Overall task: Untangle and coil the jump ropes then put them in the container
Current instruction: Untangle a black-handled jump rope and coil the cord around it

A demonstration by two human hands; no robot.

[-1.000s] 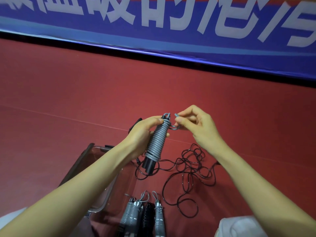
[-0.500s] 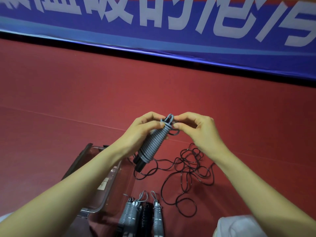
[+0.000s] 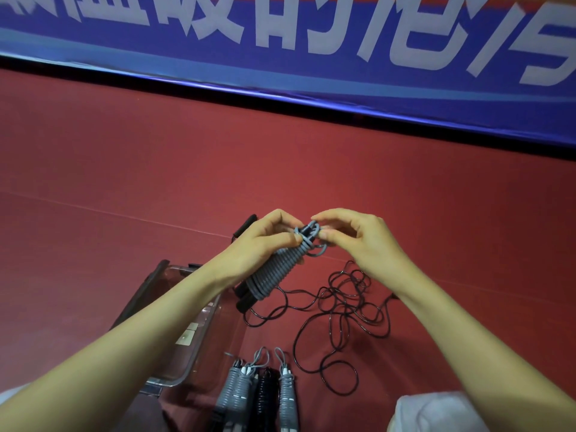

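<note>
sitting lowest and farthest left of the fingers, the clear container (image 3: 170, 310) with a dark rim rests on the red floor (image 3: 124, 169), partly hidden under the left forearm. above and to its right, the left hand (image 3: 265, 247) is raised off the floor with its fingers (image 3: 282, 241) curled round the upper part of the grey jump rope (image 3: 277, 271). the rope is wound in tight turns into a slanted bundle, with its dark handle ends poking out below the left wrist. a black handle (image 3: 246, 224) shows just beyond the left knuckles.

well below both sets of fingers, at the near edge of the view, a row of coiled ropes (image 3: 240, 389) lies side by side: grey ones with one black between them, their loop ends pointing up towards the hands. whether they lie inside the container or just beside it i cannot tell.

right of the bundle's top, the right hand (image 3: 361, 244) meets the left. its thumb and forefinger pinch the loose grey loops at the top end, and the other fingers (image 3: 349, 224) are arched over them.

below the right wrist, the black jump rope (image 3: 344, 310) sprawls in a loose tangle on the floor, apart from both hands. a white cloth (image 3: 436, 413) fills the lower right corner. behind everything runs a blue banner (image 3: 280, 67) with pale lettering.
</note>
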